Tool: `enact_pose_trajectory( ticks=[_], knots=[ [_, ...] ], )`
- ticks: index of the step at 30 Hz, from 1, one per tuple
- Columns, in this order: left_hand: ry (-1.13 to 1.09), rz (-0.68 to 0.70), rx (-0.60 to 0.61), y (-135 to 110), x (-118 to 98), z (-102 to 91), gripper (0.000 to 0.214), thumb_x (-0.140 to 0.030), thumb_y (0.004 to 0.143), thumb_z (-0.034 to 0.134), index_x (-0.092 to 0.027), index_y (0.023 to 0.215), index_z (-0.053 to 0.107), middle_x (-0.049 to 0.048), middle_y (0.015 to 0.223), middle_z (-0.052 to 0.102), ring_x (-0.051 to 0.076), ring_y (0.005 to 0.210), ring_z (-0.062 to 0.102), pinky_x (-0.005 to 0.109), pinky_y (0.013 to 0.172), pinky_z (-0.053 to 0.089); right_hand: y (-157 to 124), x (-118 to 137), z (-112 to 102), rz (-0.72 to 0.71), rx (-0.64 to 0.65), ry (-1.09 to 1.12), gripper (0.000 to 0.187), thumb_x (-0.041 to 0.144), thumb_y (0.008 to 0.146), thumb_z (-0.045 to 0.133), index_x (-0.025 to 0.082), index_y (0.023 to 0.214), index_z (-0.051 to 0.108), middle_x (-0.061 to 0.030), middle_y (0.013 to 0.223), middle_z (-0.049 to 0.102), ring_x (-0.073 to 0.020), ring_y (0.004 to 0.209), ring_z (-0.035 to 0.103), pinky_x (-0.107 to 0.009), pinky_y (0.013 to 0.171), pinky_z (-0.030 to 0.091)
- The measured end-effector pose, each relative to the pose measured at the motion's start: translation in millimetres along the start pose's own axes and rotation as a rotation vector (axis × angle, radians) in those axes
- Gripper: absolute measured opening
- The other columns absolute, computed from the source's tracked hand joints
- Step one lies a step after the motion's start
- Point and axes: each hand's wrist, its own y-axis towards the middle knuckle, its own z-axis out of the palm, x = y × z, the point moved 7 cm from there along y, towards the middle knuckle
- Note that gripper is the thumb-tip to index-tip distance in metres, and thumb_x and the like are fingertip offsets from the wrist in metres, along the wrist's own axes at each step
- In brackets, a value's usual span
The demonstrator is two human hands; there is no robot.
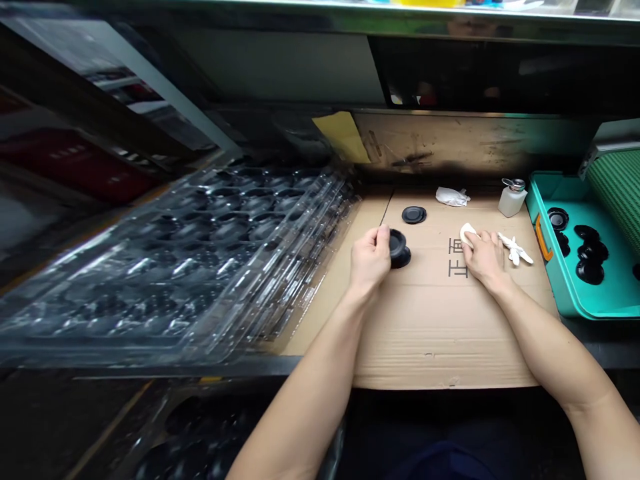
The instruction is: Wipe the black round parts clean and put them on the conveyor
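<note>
My left hand (371,259) grips a round black part (397,244) by its edge, tilted up over the cardboard. Just beneath it lies another black disc (403,259), partly covered. Farther back on the cardboard sheet (425,320) rests a flat black disc (414,215). My right hand (484,256) is closed on a white cloth (468,233), which bulges out past the fingertips close to the cardboard. A crumpled white wipe (515,249) lies beside that hand's right side.
Stacked clear plastic trays (200,253) with round pockets fill the left side. A teal bin (575,308) holding several black parts stands at right, near a green conveyor belt (617,187). A small pump bottle (512,200) and a crumpled white tissue (452,196) sit at the back.
</note>
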Motion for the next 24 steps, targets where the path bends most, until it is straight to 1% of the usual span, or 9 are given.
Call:
enact_pose_trajectory(
  ticks=[3,7,11,13,16,18,20,22,24],
  knots=[
    [0.182,-0.001,0.132,8,19,-7.9,0.043,-0.053,0.098,0.050,-0.018,0.084,0.071,0.0047,0.081,0.073,0.020,0.080,0.065,0.027,0.073,0.047,0,0,2,0.001,0.006,-0.001,0.040,0.040,0.104,0.047,0.028,0.137,0.068,-0.0127,0.134,0.064,-0.0337,0.120,0.048,-0.046,0.105,0.035],
    [0.319,0.029,0.314,12,29,7.9,0.044,-0.054,0.096,0.050,-0.019,0.092,0.076,0.0078,0.094,0.079,0.024,0.089,0.070,0.030,0.079,0.048,-1,0,1,-0.001,0.003,0.005,0.040,0.039,0.105,0.046,0.027,0.136,0.068,-0.0124,0.133,0.065,-0.0330,0.118,0.049,-0.045,0.106,0.035],
    [0.473,0.075,0.388,14,26,22.4,0.048,-0.053,0.095,0.049,-0.018,0.113,0.076,0.0160,0.113,0.078,0.032,0.112,0.069,0.038,0.099,0.050,-2,1,0,0.006,0.003,0.004,0.039,0.040,0.105,0.047,0.028,0.134,0.069,-0.0123,0.134,0.064,-0.0329,0.119,0.049,-0.046,0.106,0.035],
    [0.571,0.080,0.381,13,25,20.6,0.058,-0.056,0.096,0.046,-0.014,0.128,0.072,0.0211,0.120,0.074,0.037,0.122,0.065,0.046,0.108,0.046,-3,1,0,0.002,0.004,0.007,0.038,0.040,0.105,0.047,0.027,0.133,0.069,-0.0126,0.134,0.064,-0.0328,0.119,0.049,-0.046,0.106,0.035],
    [0.678,0.068,0.392,8,25,13.1,0.079,-0.068,0.091,0.051,-0.012,0.145,0.060,0.0257,0.141,0.059,0.042,0.125,0.062,0.054,0.110,0.045,-2,2,1,0.003,0.006,0.015,0.038,0.039,0.104,0.047,0.027,0.133,0.069,-0.0129,0.132,0.064,-0.0331,0.119,0.048,-0.046,0.105,0.036],
    [0.708,0.129,0.447,2,21,13.7,0.093,-0.073,0.083,0.061,-0.015,0.154,0.050,0.0246,0.157,0.044,0.045,0.133,0.057,0.055,0.112,0.044,-2,2,1,0.003,0.011,0.018,0.038,0.039,0.104,0.047,0.027,0.133,0.069,-0.0128,0.131,0.065,-0.0335,0.119,0.048,-0.046,0.105,0.036],
    [0.704,0.242,0.510,-2,14,19.5,0.098,-0.070,0.081,0.066,-0.019,0.161,0.041,0.0205,0.165,0.037,0.044,0.145,0.045,0.055,0.118,0.039,-2,3,1,0.003,0.012,0.017,0.038,0.039,0.104,0.047,0.027,0.133,0.069,-0.0124,0.130,0.065,-0.0336,0.119,0.048,-0.046,0.105,0.036],
    [0.678,0.333,0.558,-4,7,26.5,0.091,-0.061,0.085,0.061,-0.020,0.163,0.036,0.0175,0.162,0.043,0.040,0.148,0.041,0.053,0.121,0.035,-3,4,1,0.000,0.013,0.016,0.037,0.039,0.104,0.047,0.027,0.132,0.068,-0.0119,0.130,0.065,-0.0333,0.120,0.048,-0.047,0.106,0.035],
    [0.646,0.379,0.611,-4,4,31.8,0.081,-0.055,0.088,0.054,-0.019,0.160,0.041,0.0162,0.151,0.057,0.037,0.142,0.050,0.051,0.121,0.036,-4,5,1,-0.002,0.017,0.021,0.036,0.039,0.104,0.048,0.027,0.131,0.069,-0.0113,0.130,0.065,-0.0326,0.119,0.048,-0.046,0.107,0.035]
  ],
)
